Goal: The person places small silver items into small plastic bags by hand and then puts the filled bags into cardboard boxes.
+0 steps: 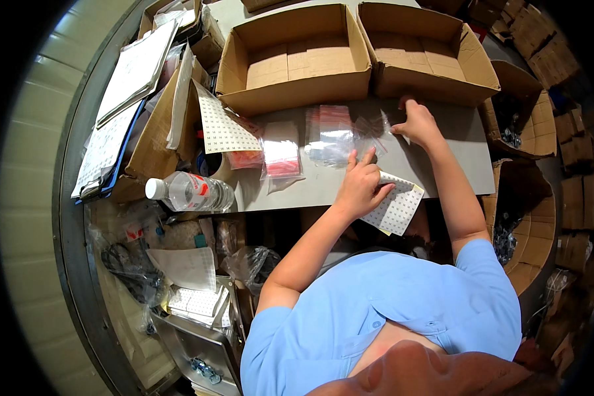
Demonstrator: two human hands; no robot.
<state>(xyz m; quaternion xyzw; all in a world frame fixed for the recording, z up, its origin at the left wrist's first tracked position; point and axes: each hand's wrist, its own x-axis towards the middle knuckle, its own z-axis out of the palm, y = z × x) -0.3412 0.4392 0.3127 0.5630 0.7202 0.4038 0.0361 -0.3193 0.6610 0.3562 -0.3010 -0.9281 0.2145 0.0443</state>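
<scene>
My left hand (361, 185) is at the front edge of the grey table, its thumb over a sheet of small printed stickers (406, 210) that juts past the edge. Two of its fingers stretch forward to a clear zip bag (330, 153); the grip's underside is hidden. Further right, my right hand (419, 124) reaches towards the boxes, thumb and forefinger apart. Close to its thumb tip lies a small clear bag (384, 123). Clear bags with red bands (282, 148) lie left of my left hand, beside another sticker sheet (224, 122).
Two open cardboard boxes (294, 92) (435, 86) line the table's back. More boxes (538, 125) with dark glossy pieces stand at right. A plastic bottle (190, 191) is at the front left, near clipboards (135, 72). Below, a metal tray (198, 340) holds blue pieces.
</scene>
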